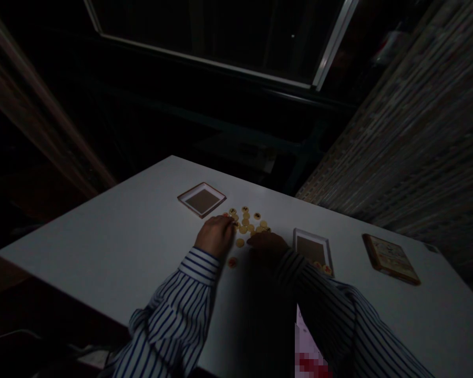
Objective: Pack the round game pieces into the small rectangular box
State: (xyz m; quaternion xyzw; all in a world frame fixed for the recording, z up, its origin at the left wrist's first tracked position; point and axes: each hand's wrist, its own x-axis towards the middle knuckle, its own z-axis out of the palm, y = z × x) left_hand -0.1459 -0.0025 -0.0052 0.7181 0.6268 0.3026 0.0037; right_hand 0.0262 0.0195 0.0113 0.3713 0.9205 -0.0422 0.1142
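Round, pale yellow xiangqi pieces (245, 222) lie in a loose cluster on the white table (114, 231), some showing dark or red characters and others plain. My left hand (215, 235) is at the cluster's left side, its fingers drawn together against a piece at their tips. On the right side, my right hand (268, 242) is low over the pieces in deep shadow, with a digit pointing left. Its other fingers are too dark to make out. A single piece with a red character (232, 262) lies nearer to me, between my forearms.
Behind my left hand stands a shallow open box half (202, 201). Another shallow tray (328, 247), partly behind my right sleeve, has a few red-marked pieces at its near end. A brown box (392, 258) with a printed top lies farther right. A hanging strand curtain (410, 131) borders the table.
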